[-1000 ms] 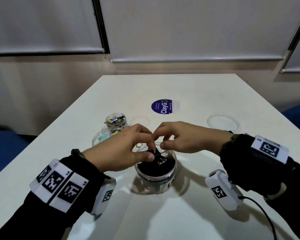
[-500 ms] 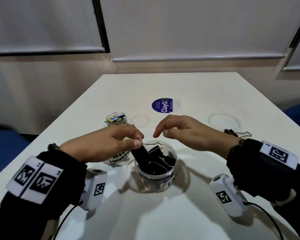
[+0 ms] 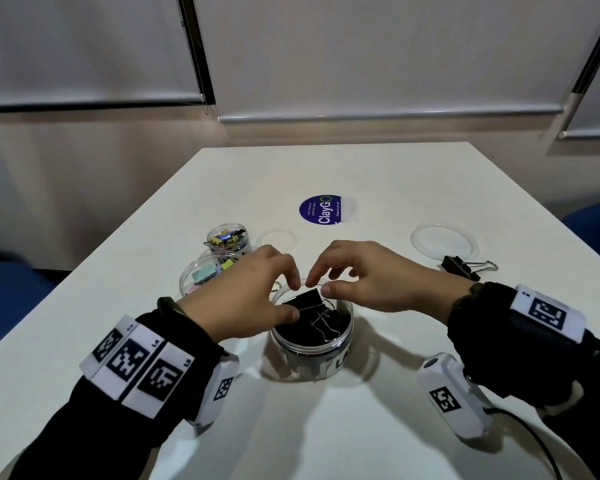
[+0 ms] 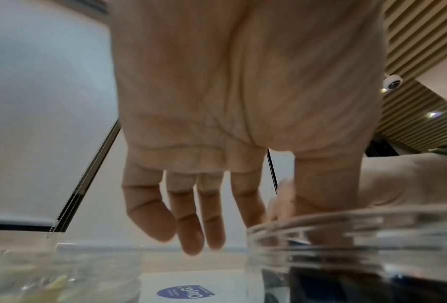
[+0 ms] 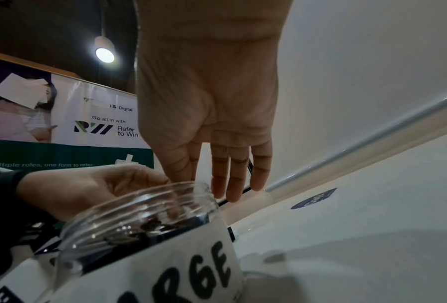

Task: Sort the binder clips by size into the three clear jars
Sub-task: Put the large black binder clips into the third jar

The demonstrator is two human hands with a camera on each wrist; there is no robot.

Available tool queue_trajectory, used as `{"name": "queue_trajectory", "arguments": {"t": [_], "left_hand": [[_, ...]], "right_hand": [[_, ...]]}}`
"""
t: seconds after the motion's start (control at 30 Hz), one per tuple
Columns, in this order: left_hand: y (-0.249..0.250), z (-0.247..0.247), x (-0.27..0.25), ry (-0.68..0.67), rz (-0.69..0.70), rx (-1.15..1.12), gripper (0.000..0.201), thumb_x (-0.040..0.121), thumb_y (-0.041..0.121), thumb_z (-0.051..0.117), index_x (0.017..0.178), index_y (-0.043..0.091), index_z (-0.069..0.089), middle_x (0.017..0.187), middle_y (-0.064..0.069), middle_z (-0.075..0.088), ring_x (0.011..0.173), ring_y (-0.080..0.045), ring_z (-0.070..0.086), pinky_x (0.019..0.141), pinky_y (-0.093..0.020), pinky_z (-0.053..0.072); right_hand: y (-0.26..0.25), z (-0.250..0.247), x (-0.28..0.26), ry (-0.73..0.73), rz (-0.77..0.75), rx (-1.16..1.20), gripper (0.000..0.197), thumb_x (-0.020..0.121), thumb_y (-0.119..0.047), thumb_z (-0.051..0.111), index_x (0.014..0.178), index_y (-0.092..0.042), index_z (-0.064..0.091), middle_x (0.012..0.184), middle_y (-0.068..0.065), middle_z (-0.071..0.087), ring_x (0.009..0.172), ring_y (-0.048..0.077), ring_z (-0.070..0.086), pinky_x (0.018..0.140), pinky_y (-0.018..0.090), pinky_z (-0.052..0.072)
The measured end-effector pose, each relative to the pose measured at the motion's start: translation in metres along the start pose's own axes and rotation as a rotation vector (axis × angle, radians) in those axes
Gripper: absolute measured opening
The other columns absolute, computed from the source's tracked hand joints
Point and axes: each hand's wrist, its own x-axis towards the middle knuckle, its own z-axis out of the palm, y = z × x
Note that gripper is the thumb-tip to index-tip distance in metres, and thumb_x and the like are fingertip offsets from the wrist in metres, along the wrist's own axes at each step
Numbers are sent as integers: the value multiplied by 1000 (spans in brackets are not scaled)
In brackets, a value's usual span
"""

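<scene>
A clear jar labelled LARGE (image 3: 309, 355) stands near the table's front and holds several big black binder clips. One large black binder clip (image 3: 303, 301) lies tilted on top of the pile. My left hand (image 3: 291, 299) reaches in from the left and pinches that clip's left end between thumb and index finger. In the left wrist view my left thumb (image 4: 326, 205) dips inside the jar's rim (image 4: 346, 221). Over the far rim hovers my right hand (image 3: 319, 286), its fingers (image 5: 232, 184) straight and holding nothing. Another black binder clip (image 3: 461, 268) lies loose on the table to the right.
Left of the big jar stand a jar of pastel clips (image 3: 205, 275) and, behind it, a small jar of tiny coloured clips (image 3: 227, 237). Two clear lids (image 3: 444, 242) (image 3: 278, 239) and a round blue sticker (image 3: 321, 209) lie further back. Blue chairs flank the table.
My left hand has brought the large clip, held by its wire handle, down into the big jar. My right hand moved back over the jar's rim.
</scene>
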Motion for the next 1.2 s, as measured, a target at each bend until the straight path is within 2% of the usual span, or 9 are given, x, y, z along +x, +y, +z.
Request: {"name": "queue_trajectory", "arguments": {"t": [0.13,0.27,0.4,0.53,0.67,0.8,1.0,1.1,1.2], "left_hand": [[1,0,-4,-17,64,-14,21,80,30,70,95,41,61,113,14,46,106,-6,46,91,-27,40],[8,6,-7,-1,18,-6,18,79,53,66,89,37,63,108,16,49,105,-6,50,91,-30,43],[20,12,-3,-61,-10,25,38,72,56,72,101,34,61,107,11,48,98,-8,52,86,-29,46],[21,12,2,-63,8,12,38,74,50,72,106,33,59,105,11,48,95,-7,51,85,-25,45],[16,7,-3,-97,37,-21,33,77,48,70,106,37,60,110,13,50,102,-6,51,87,-24,44],[9,3,-8,-50,57,-82,20,77,48,72,95,42,64,112,18,50,104,-2,51,89,-25,44],[7,6,-9,-41,47,-79,12,80,31,74,87,40,71,117,16,50,108,-1,50,89,-20,38],[4,5,-7,-27,49,-91,19,82,24,71,88,42,68,113,16,54,104,-2,53,88,-22,42],[2,5,-7,14,3,-147,27,81,23,72,90,41,54,104,14,58,98,-2,59,82,-28,49]], "right_hand": [[6,-19,-5,114,41,-3,14,87,-21,68,97,-30,69,101,-11,64,88,11,65,83,25,49],[39,-62,-16,227,287,-272,22,86,-24,69,107,-29,66,107,-2,65,82,15,58,77,26,42],[67,-77,-34,-32,648,-614,55,79,-21,73,130,-22,53,118,4,59,88,15,47,67,20,38],[70,-74,-37,-253,786,-630,73,77,-15,76,139,-20,39,114,8,65,73,15,54,31,10,34],[74,-68,-29,-228,793,-559,70,69,-3,78,133,-9,49,108,19,68,70,25,59,36,18,43],[69,-61,-23,-284,763,-548,45,69,4,75,111,2,63,101,22,70,54,21,58,43,21,48],[51,-64,-24,-147,518,-526,48,70,8,58,106,-25,58,103,-2,59,79,19,60,67,36,55],[19,-64,-23,-37,277,-363,42,88,-4,54,110,-40,53,101,-23,56,76,4,54,67,18,43],[-12,-56,-20,49,37,-301,52,87,5,55,102,-44,60,104,-24,52,83,8,57,70,16,42]]}}
